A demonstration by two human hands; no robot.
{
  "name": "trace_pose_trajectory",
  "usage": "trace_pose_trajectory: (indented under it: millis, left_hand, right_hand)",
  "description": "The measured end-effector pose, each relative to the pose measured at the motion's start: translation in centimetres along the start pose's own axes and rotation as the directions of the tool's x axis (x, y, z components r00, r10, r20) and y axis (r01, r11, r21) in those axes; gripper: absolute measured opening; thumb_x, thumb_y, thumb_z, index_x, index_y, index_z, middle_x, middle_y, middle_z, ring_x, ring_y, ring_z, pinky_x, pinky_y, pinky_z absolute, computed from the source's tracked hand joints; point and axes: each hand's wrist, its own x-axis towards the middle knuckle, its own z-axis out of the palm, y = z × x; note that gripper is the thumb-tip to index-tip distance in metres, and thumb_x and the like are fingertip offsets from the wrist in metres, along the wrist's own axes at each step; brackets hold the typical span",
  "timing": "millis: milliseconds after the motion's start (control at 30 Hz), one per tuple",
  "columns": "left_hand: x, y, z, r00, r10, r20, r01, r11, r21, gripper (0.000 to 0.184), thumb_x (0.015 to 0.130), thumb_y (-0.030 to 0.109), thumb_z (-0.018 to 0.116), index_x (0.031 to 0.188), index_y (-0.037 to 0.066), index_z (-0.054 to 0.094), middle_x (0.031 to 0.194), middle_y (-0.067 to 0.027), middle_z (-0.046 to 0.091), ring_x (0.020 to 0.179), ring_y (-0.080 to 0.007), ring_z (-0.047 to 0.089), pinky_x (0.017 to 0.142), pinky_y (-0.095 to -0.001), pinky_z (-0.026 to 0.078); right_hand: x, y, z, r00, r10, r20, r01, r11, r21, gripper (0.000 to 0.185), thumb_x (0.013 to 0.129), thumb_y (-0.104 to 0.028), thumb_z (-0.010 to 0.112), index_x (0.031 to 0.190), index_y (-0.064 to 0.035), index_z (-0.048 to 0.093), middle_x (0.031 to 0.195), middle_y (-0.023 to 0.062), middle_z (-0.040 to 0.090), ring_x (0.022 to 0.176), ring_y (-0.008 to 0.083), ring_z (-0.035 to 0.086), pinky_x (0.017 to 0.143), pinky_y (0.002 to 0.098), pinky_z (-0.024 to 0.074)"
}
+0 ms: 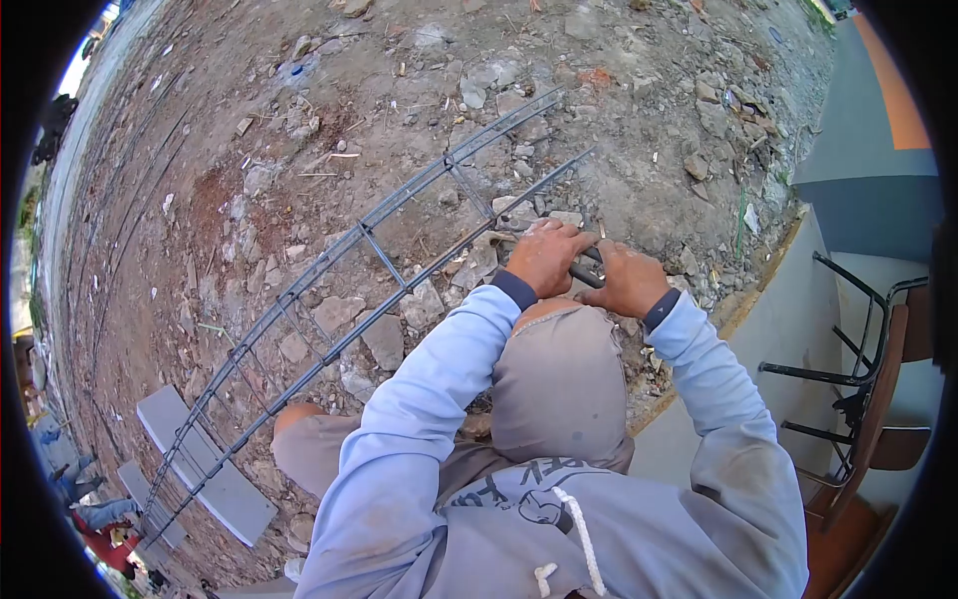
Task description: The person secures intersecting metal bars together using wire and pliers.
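Both of my hands meet above my raised knee, close to the far end of a rebar cage [406,289]. My right hand [633,279] is closed around a dark-handled tool [586,276], whose two handles show between the hands; its working end is hidden. Beside it, my left hand [547,257] has its fingers bent and pressed together against the right fingertips. What the left fingers hold, if anything, cannot be made out. The cage has long parallel steel bars joined by cross ties, and slants from lower left to upper middle.
Grey slabs [242,505] lie under the cage's lower-left end. Broken stones [383,342] and rubble cover the ground. A chair with black metal legs [810,373] lies at right, by a pale floor edge. Another person [100,514] is at the far lower left.
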Motion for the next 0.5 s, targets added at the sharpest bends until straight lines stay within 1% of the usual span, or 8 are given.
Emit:
trace_pose_trajectory:
  millis: [67, 100, 167, 233, 300, 367, 433, 500]
  left_hand:
    - [1.2, 0.5, -0.2, 0.996, -0.054, 0.067, 0.054, 0.998, -0.009, 0.049, 0.066, 0.006, 0.061, 0.114, 0.015, 0.06, 0.095, -0.0085, 0.062, 0.098, -0.0291, 0.057, 0.086, -0.0414, 0.046]
    - [1.7, 0.6, -0.3, 0.989, -0.077, 0.126, 0.079, 0.997, -0.011, 0.05, 0.065, 0.005, 0.06, 0.114, 0.015, 0.06, 0.095, -0.0095, 0.063, 0.097, -0.0297, 0.058, 0.084, -0.0422, 0.046]
    - [2.1, 0.8, -0.1, 0.973, -0.104, 0.206, 0.104, 0.995, 0.01, 0.048, 0.066, 0.005, 0.062, 0.113, 0.012, 0.06, 0.094, -0.012, 0.063, 0.093, -0.0326, 0.059, 0.082, -0.0435, 0.047]
    - [2.0, 0.5, 1.2, 0.983, -0.101, 0.153, 0.092, 0.994, 0.061, 0.045, 0.066, 0.007, 0.063, 0.111, 0.011, 0.06, 0.095, -0.0126, 0.063, 0.094, -0.0331, 0.058, 0.083, -0.0431, 0.047]
    - [1.7, 1.0, 1.8, 0.992, -0.089, 0.085, 0.075, 0.986, 0.148, 0.034, 0.07, 0.011, 0.063, 0.103, 0.008, 0.061, 0.099, -0.0138, 0.061, 0.097, -0.0327, 0.057, 0.084, -0.0422, 0.046]
    - [1.7, 0.6, 2.9, 0.994, -0.079, 0.082, 0.066, 0.986, 0.154, 0.029, 0.071, 0.012, 0.062, 0.1, 0.007, 0.06, 0.1, -0.0137, 0.061, 0.099, -0.0317, 0.056, 0.084, -0.0422, 0.046]
    - [1.9, 0.8, 2.8, 0.995, -0.062, 0.076, 0.048, 0.984, 0.172, 0.023, 0.075, 0.018, 0.06, 0.094, 0.006, 0.061, 0.099, -0.0143, 0.062, 0.097, -0.0311, 0.058, 0.083, -0.0422, 0.046]
    - [2.1, 0.6, 2.9, 0.984, -0.093, 0.151, 0.056, 0.97, 0.235, 0.023, 0.075, 0.021, 0.06, 0.093, 0.007, 0.062, 0.097, -0.0142, 0.063, 0.096, -0.0308, 0.059, 0.084, -0.0419, 0.046]
  right_hand:
    - [-0.9, -0.2, 0.9, 0.973, 0.078, -0.217, -0.102, 0.99, -0.1, 0.048, 0.074, -0.034, 0.069, 0.106, -0.0006, 0.055, 0.096, 0.0189, 0.063, 0.091, 0.0338, 0.063, 0.077, 0.0429, 0.0504]
    - [-0.6, -0.3, 1.7, 0.965, 0.142, -0.219, -0.173, 0.976, -0.13, 0.043, 0.074, -0.028, 0.067, 0.105, -0.0007, 0.055, 0.1, 0.0189, 0.061, 0.094, 0.0341, 0.061, 0.078, 0.0423, 0.0501]
    - [-0.3, -0.2, 2.5, 0.961, 0.239, -0.136, -0.245, 0.969, -0.027, 0.041, 0.075, -0.025, 0.065, 0.105, 0.0003, 0.056, 0.1, 0.02, 0.061, 0.095, 0.0341, 0.061, 0.079, 0.0427, 0.0496]
    - [0.9, -0.1, 3.3, 0.951, 0.294, -0.095, -0.292, 0.956, 0.03, 0.041, 0.074, -0.023, 0.063, 0.105, 0.0015, 0.055, 0.101, 0.0214, 0.061, 0.096, 0.0354, 0.061, 0.081, 0.0442, 0.0487]
    - [1.2, -0.4, 3.8, 0.954, 0.286, -0.085, -0.283, 0.958, 0.047, 0.043, 0.072, -0.024, 0.062, 0.105, 0.0028, 0.055, 0.104, 0.0212, 0.06, 0.098, 0.0366, 0.059, 0.081, 0.0475, 0.048]
    - [1.8, -0.2, 5.0, 0.957, 0.266, -0.115, -0.26, 0.964, 0.064, 0.045, 0.071, -0.026, 0.061, 0.105, 0.0033, 0.055, 0.107, 0.0211, 0.059, 0.1, 0.0381, 0.059, 0.083, 0.0509, 0.0471]
    - [2.0, 0.2, 5.8, 0.966, 0.223, -0.128, -0.215, 0.974, 0.074, 0.04, 0.073, -0.025, 0.058, 0.103, 0.0007, 0.056, 0.102, 0.0211, 0.062, 0.095, 0.0372, 0.061, 0.081, 0.0466, 0.0492]
    - [2.0, 0.9, 5.7, 0.975, 0.189, -0.117, -0.177, 0.978, 0.107, 0.035, 0.074, -0.024, 0.056, 0.101, -0.001, 0.057, 0.098, 0.0205, 0.064, 0.091, 0.0363, 0.063, 0.079, 0.0446, 0.0507]
